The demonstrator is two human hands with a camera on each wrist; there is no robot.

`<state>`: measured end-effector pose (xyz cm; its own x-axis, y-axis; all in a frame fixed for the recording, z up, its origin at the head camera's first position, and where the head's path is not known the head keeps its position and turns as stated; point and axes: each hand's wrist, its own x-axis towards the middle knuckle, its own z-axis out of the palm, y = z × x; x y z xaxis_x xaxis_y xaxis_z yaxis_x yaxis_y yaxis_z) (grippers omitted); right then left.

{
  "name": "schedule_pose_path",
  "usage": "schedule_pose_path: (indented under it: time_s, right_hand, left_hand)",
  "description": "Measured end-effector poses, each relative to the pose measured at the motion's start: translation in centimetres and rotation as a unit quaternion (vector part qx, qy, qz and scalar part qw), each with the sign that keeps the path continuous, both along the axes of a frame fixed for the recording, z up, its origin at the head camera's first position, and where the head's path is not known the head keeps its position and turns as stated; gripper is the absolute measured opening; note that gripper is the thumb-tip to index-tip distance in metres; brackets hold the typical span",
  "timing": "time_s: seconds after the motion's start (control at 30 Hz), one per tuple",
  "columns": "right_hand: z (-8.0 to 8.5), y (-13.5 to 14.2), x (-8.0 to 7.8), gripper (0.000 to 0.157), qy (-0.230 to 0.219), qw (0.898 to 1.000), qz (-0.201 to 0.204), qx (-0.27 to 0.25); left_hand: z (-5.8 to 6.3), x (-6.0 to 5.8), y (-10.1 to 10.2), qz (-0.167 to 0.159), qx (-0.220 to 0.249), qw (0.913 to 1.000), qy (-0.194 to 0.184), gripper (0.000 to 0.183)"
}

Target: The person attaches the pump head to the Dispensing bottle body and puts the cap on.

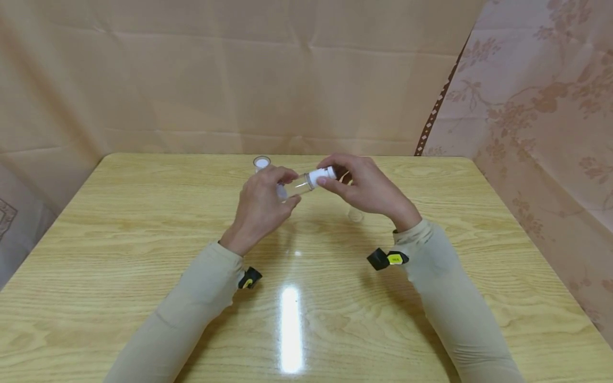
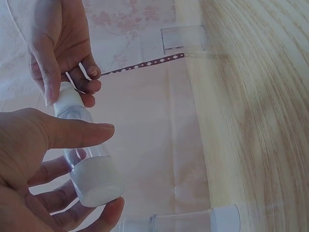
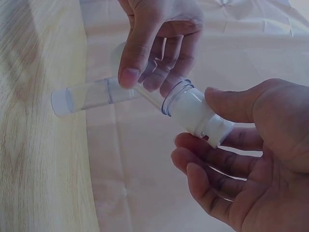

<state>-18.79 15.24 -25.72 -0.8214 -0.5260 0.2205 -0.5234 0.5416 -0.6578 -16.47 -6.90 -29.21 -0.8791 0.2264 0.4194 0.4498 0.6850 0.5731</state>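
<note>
Above the table, my left hand [image 1: 261, 199] grips a clear plastic pump bottle [image 1: 299, 186] round its lower body, thumb on one side and curled fingers on the other. The bottle lies tilted in the air, its white base [image 2: 96, 181] showing past the fingers in the left wrist view. My right hand [image 1: 365, 183] pinches the white pump top [image 3: 195, 113] between thumb and fingers. Behind the left hand, a second clear bottle [image 3: 91, 96] with a white base stands upright on the table, partly hidden in the head view.
A clear cap [image 2: 183, 39] stands on the table; in the head view it shows faintly below the right hand. The wood-grain table [image 1: 143, 239] reaches back to a beige cloth [image 1: 263, 80], with a flowered cloth [image 1: 541, 106] at the right.
</note>
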Motion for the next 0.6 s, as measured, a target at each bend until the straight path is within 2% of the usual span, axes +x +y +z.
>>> schedule_pose_path:
  time_s: [0.23,0.6]
  right_hand:
    - [0.17,0.1,0.03,0.031,0.0,1.0,-0.001,-0.003]
    - [0.0,0.18,0.05,0.037,0.034,0.999,0.022,-0.024]
  left_hand:
    - [0.16,0.02,-0.03,0.002,0.001,1.0,-0.001,0.036]
    - [0.26,-0.02,-0.02,0.001,0.003,0.9995,-0.031,0.036]
